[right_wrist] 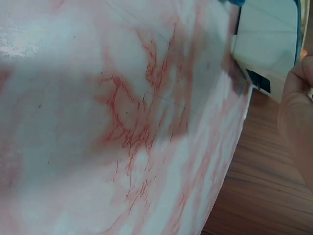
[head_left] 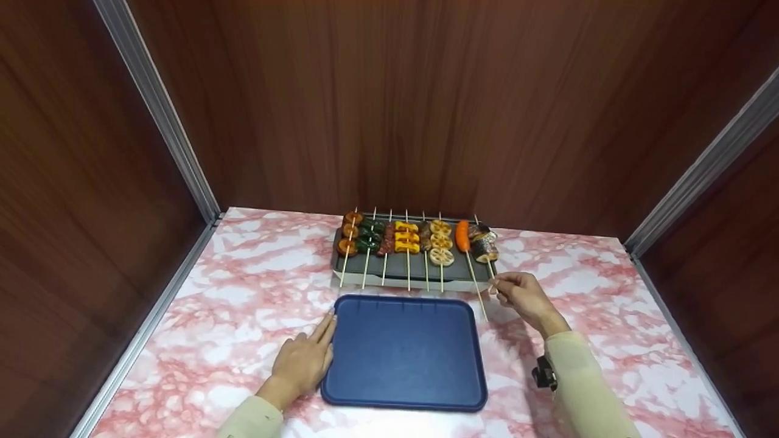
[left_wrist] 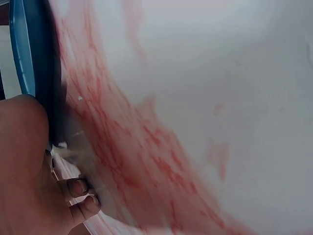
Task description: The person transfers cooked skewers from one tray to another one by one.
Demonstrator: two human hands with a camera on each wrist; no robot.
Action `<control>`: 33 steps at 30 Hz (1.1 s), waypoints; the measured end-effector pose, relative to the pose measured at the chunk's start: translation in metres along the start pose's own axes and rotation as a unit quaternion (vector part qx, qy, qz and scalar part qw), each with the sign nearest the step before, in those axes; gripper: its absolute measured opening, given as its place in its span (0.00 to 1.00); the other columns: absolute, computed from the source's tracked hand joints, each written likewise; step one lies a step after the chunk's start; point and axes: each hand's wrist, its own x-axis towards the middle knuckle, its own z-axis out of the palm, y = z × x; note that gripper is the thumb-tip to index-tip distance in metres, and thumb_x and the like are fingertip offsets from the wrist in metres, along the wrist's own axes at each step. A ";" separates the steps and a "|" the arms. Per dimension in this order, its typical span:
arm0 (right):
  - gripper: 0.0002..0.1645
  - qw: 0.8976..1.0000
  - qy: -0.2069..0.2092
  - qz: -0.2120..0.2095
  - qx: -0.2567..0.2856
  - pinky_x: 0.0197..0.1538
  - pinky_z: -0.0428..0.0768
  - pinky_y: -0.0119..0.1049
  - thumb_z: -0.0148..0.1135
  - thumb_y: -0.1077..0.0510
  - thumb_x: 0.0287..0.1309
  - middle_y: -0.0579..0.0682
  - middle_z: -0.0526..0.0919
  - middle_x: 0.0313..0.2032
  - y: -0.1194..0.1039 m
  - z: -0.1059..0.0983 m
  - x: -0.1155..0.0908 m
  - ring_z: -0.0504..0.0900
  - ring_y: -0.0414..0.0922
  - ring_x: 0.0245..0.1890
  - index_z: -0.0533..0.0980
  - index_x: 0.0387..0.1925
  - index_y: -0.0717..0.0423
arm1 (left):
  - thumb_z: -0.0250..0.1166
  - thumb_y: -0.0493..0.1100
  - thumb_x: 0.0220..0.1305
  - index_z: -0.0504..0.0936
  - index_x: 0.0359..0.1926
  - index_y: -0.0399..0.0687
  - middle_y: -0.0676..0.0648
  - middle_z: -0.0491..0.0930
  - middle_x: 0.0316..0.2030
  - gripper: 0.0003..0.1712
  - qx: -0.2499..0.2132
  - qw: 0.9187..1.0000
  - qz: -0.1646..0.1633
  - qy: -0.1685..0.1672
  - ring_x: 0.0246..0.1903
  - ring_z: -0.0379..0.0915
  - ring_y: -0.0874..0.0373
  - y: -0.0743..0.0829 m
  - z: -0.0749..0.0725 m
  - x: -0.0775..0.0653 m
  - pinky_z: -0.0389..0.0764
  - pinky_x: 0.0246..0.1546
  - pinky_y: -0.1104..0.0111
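Note:
In the head view my right hand pinches the lower stick of the rightmost skewer, a fish skewer with dark, silvery skin, at the grill's front right corner. Its food part overlaps the grill plate. Beside it an orange sausage skewer lies with its stick reaching past the grill's front. My left hand rests along the left rim of a blue tray, fingers extended. The left wrist view shows that hand against the tray's edge. At the right wrist view's edge, my right hand is partly cut off.
Further left on the grill lie lotus root skewers, yellow skewers, red meat skewers, green pepper skewers and round orange-brown slices. Wood-grain panels enclose the marbled pink-and-white table at the back and sides.

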 end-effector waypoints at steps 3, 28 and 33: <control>0.18 1.000 -0.002 -0.002 0.015 0.20 0.63 0.28 0.49 0.68 0.64 0.51 0.73 0.22 -0.005 0.000 -0.002 0.65 0.37 0.17 0.65 0.47 0.85 | 0.46 0.52 0.70 0.57 0.71 0.52 0.55 0.52 0.71 0.31 0.001 1.000 0.002 0.006 0.35 0.73 0.47 0.001 0.000 0.000 0.72 0.27 0.56; 0.11 0.995 -0.004 -0.074 0.065 0.22 0.62 0.28 0.50 0.67 0.65 0.52 0.72 0.24 -0.012 -0.012 -0.018 0.64 0.38 0.19 0.68 0.40 0.77 | 0.46 0.52 0.70 0.58 0.71 0.53 0.55 0.53 0.71 0.31 0.006 1.000 0.002 0.010 0.34 0.73 0.48 0.000 0.001 0.003 0.72 0.26 0.57; 0.11 0.997 0.002 -0.062 0.047 0.22 0.62 0.29 0.51 0.65 0.66 0.52 0.70 0.23 -0.015 -0.016 -0.032 0.62 0.39 0.18 0.69 0.40 0.74 | 0.45 0.53 0.70 0.56 0.72 0.53 0.55 0.51 0.72 0.31 0.004 1.000 -0.001 0.000 0.35 0.73 0.48 -0.001 0.002 0.001 0.72 0.27 0.57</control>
